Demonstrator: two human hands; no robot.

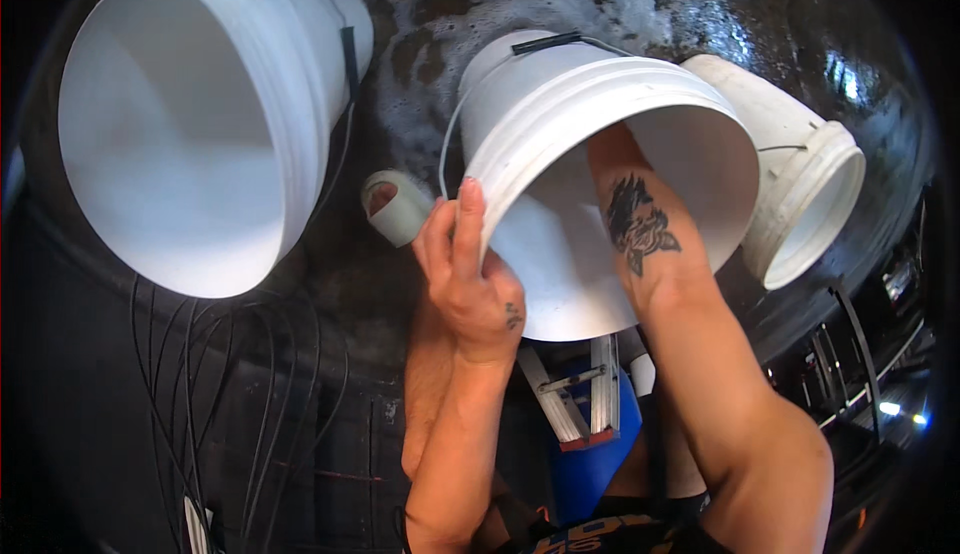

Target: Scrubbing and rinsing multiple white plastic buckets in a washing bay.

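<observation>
My left hand [472,269] grips the rim of a white plastic bucket [547,115] that lies on its side, its mouth towards me. The fingers are outside the rim and the thumb side is at its edge. My right forearm [660,254] reaches deep into this bucket. The right hand itself is hidden inside, so what it touches cannot be seen. A wire bail with a black grip [546,43] runs over the bucket's upper side. Left of my left hand lies a short pale green hollow cylinder [397,212].
A second white bucket [300,96] lies at the left, mouth towards me. A smaller off-white bucket [802,186] lies at the right. Beneath them is a dark wet surface [420,66] with foam. Below are thin black cables [191,389], an aluminium ladder [577,396] and a blue barrel [600,471].
</observation>
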